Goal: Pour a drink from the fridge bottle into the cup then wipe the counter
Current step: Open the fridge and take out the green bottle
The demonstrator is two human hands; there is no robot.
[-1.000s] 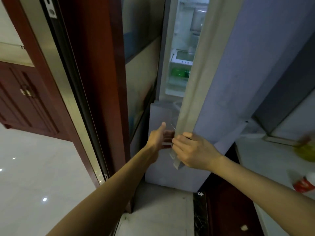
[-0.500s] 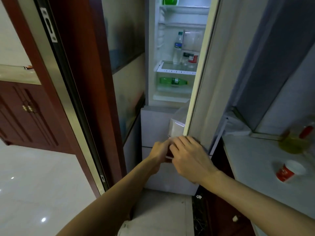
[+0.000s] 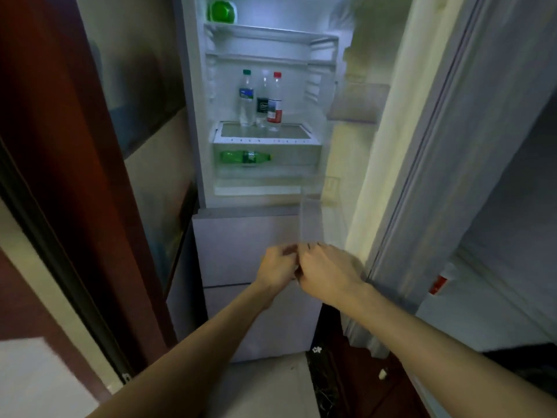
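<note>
The fridge (image 3: 193, 122) stands open, its door (image 3: 452, 146) swung out to the right. On the lit glass shelf stand three upright bottles: a green-capped one (image 3: 246, 98), a black-labelled one (image 3: 262, 101) and a red-capped one (image 3: 275, 101). A green bottle (image 3: 244, 157) lies in the drawer below. My right hand (image 3: 328, 273) curls round the lower corner of the door's clear bin (image 3: 313, 218). My left hand (image 3: 278, 267) is curled right beside it; its hold is unclear. A blurred red and white shape (image 3: 437, 283) shows past the door's lower edge.
A dark red door frame (image 3: 60, 146) and a glass panel close in the left side. The fridge's lower drawers (image 3: 250, 236) are shut below the open compartment. A green item (image 3: 221, 12) sits on the top shelf. Pale floor tiles (image 3: 265, 387) lie underfoot.
The fridge door has swung wide open to the right, baring the shelf with the bottles. Both hands have stayed together at the door's lower corner. The counter has slid out of view.
</note>
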